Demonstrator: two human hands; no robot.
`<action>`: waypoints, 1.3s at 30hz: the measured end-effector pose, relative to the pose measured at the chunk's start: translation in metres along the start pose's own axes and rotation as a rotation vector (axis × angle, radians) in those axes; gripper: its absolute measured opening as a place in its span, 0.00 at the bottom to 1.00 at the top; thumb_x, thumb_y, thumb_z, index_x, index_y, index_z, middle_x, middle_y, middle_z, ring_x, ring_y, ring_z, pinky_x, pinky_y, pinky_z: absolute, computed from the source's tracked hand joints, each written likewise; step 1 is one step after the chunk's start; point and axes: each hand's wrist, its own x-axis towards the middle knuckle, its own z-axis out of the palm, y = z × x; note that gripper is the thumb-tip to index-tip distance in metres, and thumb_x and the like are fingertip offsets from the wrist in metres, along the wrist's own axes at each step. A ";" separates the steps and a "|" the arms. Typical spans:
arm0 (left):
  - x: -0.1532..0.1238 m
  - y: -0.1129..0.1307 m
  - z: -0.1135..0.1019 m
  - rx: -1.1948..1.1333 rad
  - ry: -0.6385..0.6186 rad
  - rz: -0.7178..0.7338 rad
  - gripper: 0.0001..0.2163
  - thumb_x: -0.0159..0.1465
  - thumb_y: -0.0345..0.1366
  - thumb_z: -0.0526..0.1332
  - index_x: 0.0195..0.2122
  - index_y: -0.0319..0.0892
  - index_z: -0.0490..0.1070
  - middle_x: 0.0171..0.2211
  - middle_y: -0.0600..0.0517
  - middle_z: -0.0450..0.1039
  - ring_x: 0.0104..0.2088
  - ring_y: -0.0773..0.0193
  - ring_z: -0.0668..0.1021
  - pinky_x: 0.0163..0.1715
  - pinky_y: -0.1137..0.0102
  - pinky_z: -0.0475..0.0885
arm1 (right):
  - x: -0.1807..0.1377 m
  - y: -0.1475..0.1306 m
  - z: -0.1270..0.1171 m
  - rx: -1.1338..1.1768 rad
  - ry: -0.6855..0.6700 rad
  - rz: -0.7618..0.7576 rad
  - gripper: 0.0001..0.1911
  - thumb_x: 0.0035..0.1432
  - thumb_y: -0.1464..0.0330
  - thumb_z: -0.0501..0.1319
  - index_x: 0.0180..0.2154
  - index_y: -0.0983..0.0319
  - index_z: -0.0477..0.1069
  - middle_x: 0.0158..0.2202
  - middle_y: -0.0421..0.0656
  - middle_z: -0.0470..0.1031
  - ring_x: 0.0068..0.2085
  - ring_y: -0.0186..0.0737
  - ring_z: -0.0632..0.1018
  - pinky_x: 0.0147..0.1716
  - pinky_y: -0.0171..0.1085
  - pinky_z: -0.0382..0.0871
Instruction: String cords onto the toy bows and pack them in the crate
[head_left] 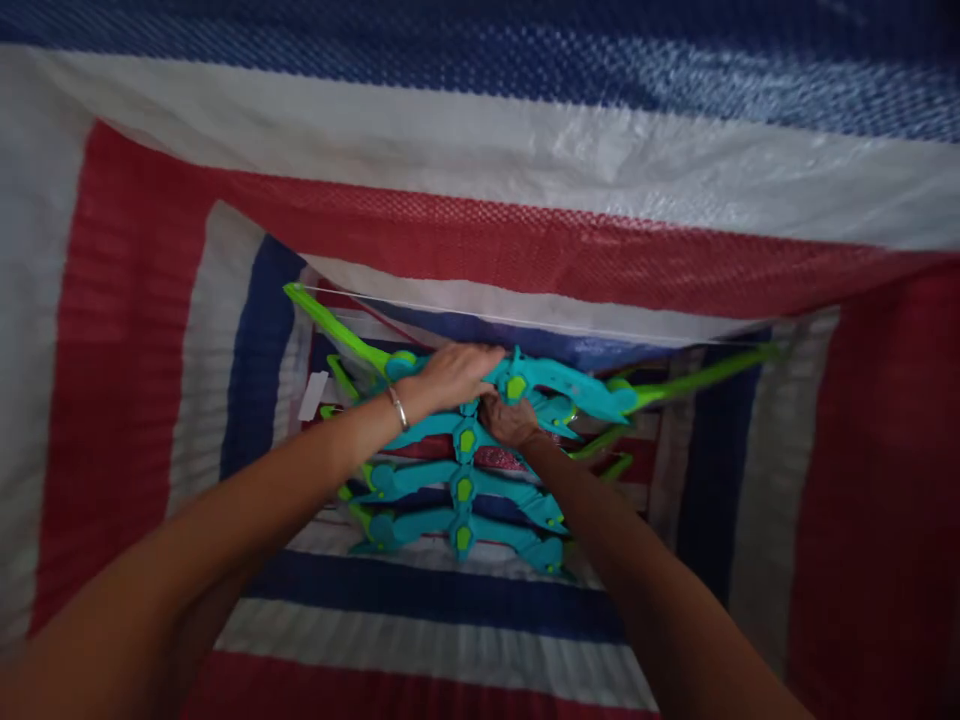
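Both my arms reach down into a deep woven sack striped red, white and blue. At its bottom lies a stack of several teal and green toy bows. My left hand, with a metal bangle at the wrist, lies over the top toy bow near its middle, fingers curled on it. My right hand is closed around the grip of that top bow from below. The bow's green limbs stick out to the left and right against the sack walls.
The sack's walls rise steeply on all sides and close in the space around my arms. A small white tag shows on the left inner wall near the bows.
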 end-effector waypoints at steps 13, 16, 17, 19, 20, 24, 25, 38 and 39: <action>0.051 -0.070 0.035 0.184 -0.021 -0.133 0.20 0.69 0.37 0.63 0.59 0.34 0.66 0.55 0.35 0.72 0.55 0.45 0.74 0.50 0.61 0.67 | 0.009 0.009 0.018 0.032 0.146 -0.063 0.36 0.68 0.67 0.51 0.72 0.73 0.49 0.66 0.60 0.60 0.65 0.59 0.59 0.64 0.54 0.51; 0.050 -0.067 0.042 0.281 0.042 -0.170 0.17 0.69 0.36 0.61 0.57 0.35 0.68 0.55 0.35 0.70 0.56 0.42 0.71 0.51 0.58 0.67 | 0.010 0.009 0.020 0.044 0.182 -0.053 0.35 0.68 0.67 0.52 0.72 0.72 0.51 0.64 0.61 0.61 0.63 0.60 0.60 0.62 0.55 0.53; 0.049 -0.067 0.045 0.299 0.065 -0.181 0.17 0.69 0.36 0.61 0.57 0.35 0.68 0.55 0.34 0.69 0.56 0.42 0.71 0.52 0.56 0.67 | 0.009 0.009 0.021 0.050 0.194 -0.052 0.34 0.68 0.67 0.52 0.71 0.72 0.52 0.64 0.61 0.62 0.63 0.60 0.60 0.62 0.55 0.54; 0.047 -0.068 0.050 0.314 0.111 -0.198 0.16 0.70 0.36 0.60 0.57 0.36 0.69 0.56 0.33 0.68 0.57 0.40 0.70 0.54 0.53 0.66 | 0.009 0.009 0.024 0.066 0.224 -0.046 0.33 0.67 0.68 0.52 0.70 0.73 0.55 0.62 0.62 0.62 0.62 0.60 0.60 0.61 0.56 0.54; 0.046 -0.068 0.052 0.313 0.130 -0.204 0.16 0.70 0.35 0.60 0.57 0.36 0.69 0.56 0.33 0.68 0.57 0.40 0.69 0.55 0.51 0.65 | 0.009 0.009 0.025 0.075 0.242 -0.040 0.32 0.67 0.68 0.52 0.69 0.74 0.57 0.62 0.62 0.63 0.61 0.60 0.60 0.61 0.56 0.54; 0.042 -0.069 0.061 0.292 0.185 -0.225 0.16 0.71 0.35 0.57 0.58 0.37 0.69 0.56 0.34 0.68 0.57 0.39 0.69 0.55 0.49 0.65 | 0.009 0.010 0.030 0.102 0.318 -0.020 0.27 0.66 0.68 0.52 0.62 0.75 0.64 0.60 0.63 0.64 0.61 0.60 0.59 0.61 0.58 0.52; 0.041 -0.069 0.063 0.290 0.194 -0.234 0.16 0.71 0.35 0.57 0.58 0.38 0.69 0.56 0.34 0.67 0.57 0.39 0.69 0.55 0.49 0.65 | 0.009 0.010 0.031 0.104 0.331 -0.021 0.27 0.66 0.68 0.53 0.62 0.75 0.65 0.59 0.63 0.64 0.61 0.60 0.59 0.61 0.58 0.52; 0.037 -0.041 0.024 0.263 0.165 -0.105 0.16 0.71 0.32 0.57 0.58 0.34 0.69 0.54 0.35 0.71 0.57 0.41 0.71 0.56 0.51 0.68 | 0.012 0.008 0.030 0.060 0.217 0.002 0.29 0.67 0.67 0.53 0.64 0.76 0.62 0.61 0.64 0.65 0.58 0.59 0.65 0.59 0.55 0.58; 0.033 -0.028 0.011 0.269 0.149 -0.065 0.15 0.71 0.31 0.56 0.57 0.33 0.70 0.54 0.35 0.71 0.56 0.42 0.72 0.55 0.52 0.69 | 0.012 0.008 0.031 0.064 0.194 0.021 0.29 0.67 0.67 0.53 0.65 0.75 0.62 0.62 0.64 0.64 0.58 0.59 0.66 0.59 0.55 0.58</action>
